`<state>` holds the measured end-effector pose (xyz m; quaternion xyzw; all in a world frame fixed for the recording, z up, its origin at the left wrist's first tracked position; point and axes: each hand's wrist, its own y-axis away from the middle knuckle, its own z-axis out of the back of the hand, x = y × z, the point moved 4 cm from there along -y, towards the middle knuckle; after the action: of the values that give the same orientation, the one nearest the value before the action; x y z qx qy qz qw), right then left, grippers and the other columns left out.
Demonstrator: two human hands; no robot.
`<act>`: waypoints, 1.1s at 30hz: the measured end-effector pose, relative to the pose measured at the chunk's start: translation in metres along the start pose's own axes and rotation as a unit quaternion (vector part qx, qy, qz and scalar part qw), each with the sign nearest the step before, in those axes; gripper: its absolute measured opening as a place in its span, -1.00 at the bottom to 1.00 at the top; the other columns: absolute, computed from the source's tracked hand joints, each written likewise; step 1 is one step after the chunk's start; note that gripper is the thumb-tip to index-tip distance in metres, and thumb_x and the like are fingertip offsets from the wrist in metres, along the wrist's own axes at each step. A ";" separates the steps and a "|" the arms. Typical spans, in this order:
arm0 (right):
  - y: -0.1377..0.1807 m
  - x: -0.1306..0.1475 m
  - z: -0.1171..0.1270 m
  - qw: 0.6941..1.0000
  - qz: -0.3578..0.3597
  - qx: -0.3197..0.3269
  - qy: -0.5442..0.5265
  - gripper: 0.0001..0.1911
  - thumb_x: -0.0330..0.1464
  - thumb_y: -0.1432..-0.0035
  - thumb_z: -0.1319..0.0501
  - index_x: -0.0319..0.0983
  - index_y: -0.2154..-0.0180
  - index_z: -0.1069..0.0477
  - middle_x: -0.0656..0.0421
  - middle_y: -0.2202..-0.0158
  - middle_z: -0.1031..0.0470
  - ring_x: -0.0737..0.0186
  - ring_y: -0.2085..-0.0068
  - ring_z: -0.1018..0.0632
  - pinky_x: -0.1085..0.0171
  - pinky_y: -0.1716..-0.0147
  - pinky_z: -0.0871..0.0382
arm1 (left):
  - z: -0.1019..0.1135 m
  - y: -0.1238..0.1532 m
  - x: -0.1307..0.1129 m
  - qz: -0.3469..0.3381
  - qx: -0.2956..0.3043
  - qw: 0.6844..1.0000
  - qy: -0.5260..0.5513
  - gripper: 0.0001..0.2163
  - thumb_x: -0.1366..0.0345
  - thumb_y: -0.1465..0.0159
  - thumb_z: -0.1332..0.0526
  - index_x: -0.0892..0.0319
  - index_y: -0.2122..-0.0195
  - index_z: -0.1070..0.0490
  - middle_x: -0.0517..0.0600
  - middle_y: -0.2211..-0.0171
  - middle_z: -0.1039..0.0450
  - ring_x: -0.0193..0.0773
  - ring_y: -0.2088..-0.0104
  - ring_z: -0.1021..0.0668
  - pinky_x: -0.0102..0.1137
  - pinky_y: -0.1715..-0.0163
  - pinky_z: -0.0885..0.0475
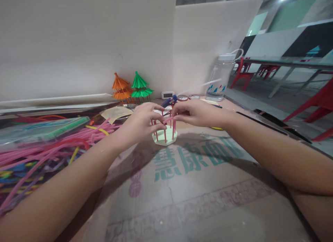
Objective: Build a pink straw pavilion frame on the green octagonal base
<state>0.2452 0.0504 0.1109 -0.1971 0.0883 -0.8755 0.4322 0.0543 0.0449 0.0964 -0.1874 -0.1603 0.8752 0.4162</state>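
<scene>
"Bare forearms (75, 181) come in from both sides, over a printed sheet (192, 207) with green characters and a purple patterned band. What's around that?"

"It lies on a desk (232, 106). On the left there's a heap of pink tubes (49, 150), mixed with other colours, and a flat plastic case (44, 131) with a green edge against it."

"And the hands?"

"They meet above a pale green base (168, 140) set with upright pink posts (164, 136), near the sheet's far edge. The right hand (196, 113) pinches one end of a short pink stick (168, 120)."

"Does the left hand (145, 119) have the other end?"

"Its thumb and forefinger are narrowly apart right there, but I can't tell whether they grip it."

"What's just past them?"

"A blue glue gun (169, 100), then a small white clock (168, 95). Left of those, an orange model (121, 87) and a green model (141, 85) with tiered roofs stand side by side before a white partition (85, 44)."

"On the right?"

"A clear bottle (221, 77) printed with sailboats. Farther off, red chairs (243, 77)."
</scene>
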 end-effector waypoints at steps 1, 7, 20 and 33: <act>-0.001 0.000 -0.002 1.000 0.001 0.001 -0.002 -0.82 -0.31 -0.37 -0.21 -0.27 0.19 -0.54 0.14 0.31 -0.58 0.28 0.34 -0.50 0.32 0.35 -0.21 | 0.001 0.000 0.000 -0.001 0.004 1.000 -0.001 -0.92 0.25 -0.34 -0.37 0.09 0.25 -0.66 0.08 -0.14 -0.54 -0.01 -0.19 -0.50 -0.03 -0.24 -0.35; -0.002 0.002 -0.005 1.000 0.004 -0.006 -0.006 -0.83 -0.32 -0.37 -0.21 -0.26 0.19 -0.53 0.15 0.32 -0.57 0.28 0.34 -0.49 0.32 0.34 -0.21 | 0.005 0.000 -0.002 0.003 0.014 1.000 0.004 -0.86 0.22 -0.39 -0.31 0.10 0.16 -0.65 0.11 -0.13 -0.54 -0.01 -0.19 -0.51 -0.05 -0.21 -0.37; 0.002 0.002 0.012 0.999 -0.017 -0.033 -0.012 -0.70 -0.21 -0.41 -0.14 -0.26 0.13 -0.55 0.13 0.30 -0.59 0.25 0.32 -0.48 0.28 0.35 -0.23 | 0.013 0.002 0.000 -0.053 -0.009 0.998 -0.034 -0.82 0.17 -0.39 -0.29 0.05 0.10 -0.67 0.12 -0.11 -0.53 0.00 -0.11 -0.53 -0.09 -0.11 -0.41; 0.004 0.003 0.007 0.999 0.003 -0.025 -0.028 -0.83 -0.33 -0.32 -0.16 -0.27 0.13 -0.46 0.13 0.30 -0.58 0.23 0.33 -0.49 0.29 0.33 -0.23 | 0.016 0.003 0.003 -0.036 -0.004 0.999 -0.039 -0.79 0.16 -0.42 -0.26 0.08 0.09 -0.67 0.12 -0.07 -0.55 -0.02 -0.10 -0.54 -0.13 -0.12 -0.44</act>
<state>0.2489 0.0455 0.1166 -0.2322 0.0986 -0.8658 0.4321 0.0438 0.0434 0.1087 -0.1488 -0.1869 0.8656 0.4401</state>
